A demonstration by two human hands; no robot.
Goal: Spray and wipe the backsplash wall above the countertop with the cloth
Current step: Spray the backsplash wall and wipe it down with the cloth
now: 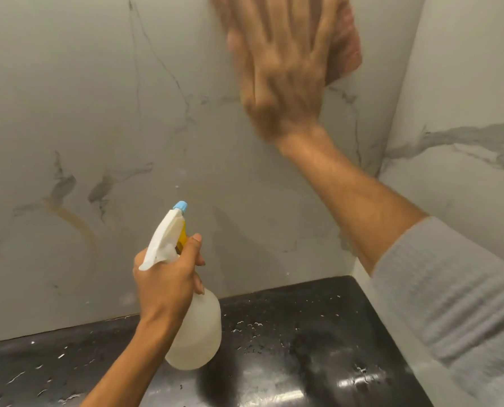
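Observation:
My right hand lies flat with spread fingers on a pink cloth, pressing it against the grey marble backsplash wall near the top of the view; the hand is blurred. My left hand grips the neck of a translucent white spray bottle with a blue nozzle pointing at the wall, one finger on the yellow trigger. The bottle hangs above the black countertop.
A brownish curved streak marks the wall at lower left. A side wall meets the backsplash in a corner at right. The glossy countertop carries water droplets. A grey sleeve covers my right forearm.

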